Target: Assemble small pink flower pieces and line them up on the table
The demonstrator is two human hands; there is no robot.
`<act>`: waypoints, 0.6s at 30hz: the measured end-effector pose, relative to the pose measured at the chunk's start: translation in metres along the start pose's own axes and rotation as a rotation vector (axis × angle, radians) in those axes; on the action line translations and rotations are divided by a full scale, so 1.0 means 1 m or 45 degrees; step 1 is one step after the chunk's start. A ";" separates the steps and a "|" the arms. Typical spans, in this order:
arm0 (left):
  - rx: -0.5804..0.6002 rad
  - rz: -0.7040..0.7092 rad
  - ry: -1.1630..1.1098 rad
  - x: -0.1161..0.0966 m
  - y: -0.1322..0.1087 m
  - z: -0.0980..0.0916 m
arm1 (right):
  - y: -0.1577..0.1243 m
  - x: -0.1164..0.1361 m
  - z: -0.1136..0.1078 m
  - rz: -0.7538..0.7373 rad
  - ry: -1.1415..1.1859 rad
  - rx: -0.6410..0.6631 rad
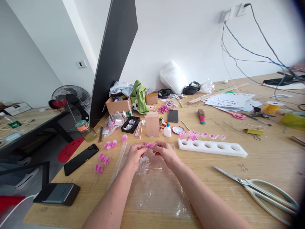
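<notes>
My left hand (135,155) and my right hand (165,153) meet over a clear plastic sheet (154,190) on the wooden table. Both pinch a small pink flower piece (149,145) between their fingertips. A thin stick (154,168) lies on the sheet just below my hands. Loose pink petals (105,152) lie scattered to the left. More pink pieces (193,136) stand in a row along the back of a white foam block with round holes (212,148) to the right.
Large scissors (257,187) lie at the right front. Two phones (81,158) (57,193) rest at the left edge. A glue bottle (167,130), wooden block (152,124), third phone (172,115), cardboard box (118,105) and papers (228,100) crowd the back. Cables hang from the wall.
</notes>
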State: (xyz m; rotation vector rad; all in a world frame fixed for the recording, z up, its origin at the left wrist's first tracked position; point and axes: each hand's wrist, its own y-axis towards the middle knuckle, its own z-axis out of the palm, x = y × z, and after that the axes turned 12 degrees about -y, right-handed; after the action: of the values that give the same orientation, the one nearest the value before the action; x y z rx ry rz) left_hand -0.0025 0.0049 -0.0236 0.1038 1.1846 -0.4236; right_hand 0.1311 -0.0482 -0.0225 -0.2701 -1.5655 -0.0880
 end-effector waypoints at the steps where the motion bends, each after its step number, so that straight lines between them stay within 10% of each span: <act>1: 0.008 -0.002 0.002 0.000 0.000 0.000 | 0.000 0.000 0.000 0.000 0.002 0.000; 18: 0.144 -0.110 -0.133 -0.004 -0.002 -0.002 | -0.004 0.003 0.000 0.010 0.044 0.058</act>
State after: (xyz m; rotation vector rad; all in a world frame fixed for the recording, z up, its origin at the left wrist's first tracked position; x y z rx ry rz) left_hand -0.0065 0.0047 -0.0204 0.1266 1.0649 -0.5659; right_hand 0.1303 -0.0518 -0.0194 -0.2378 -1.5302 -0.0509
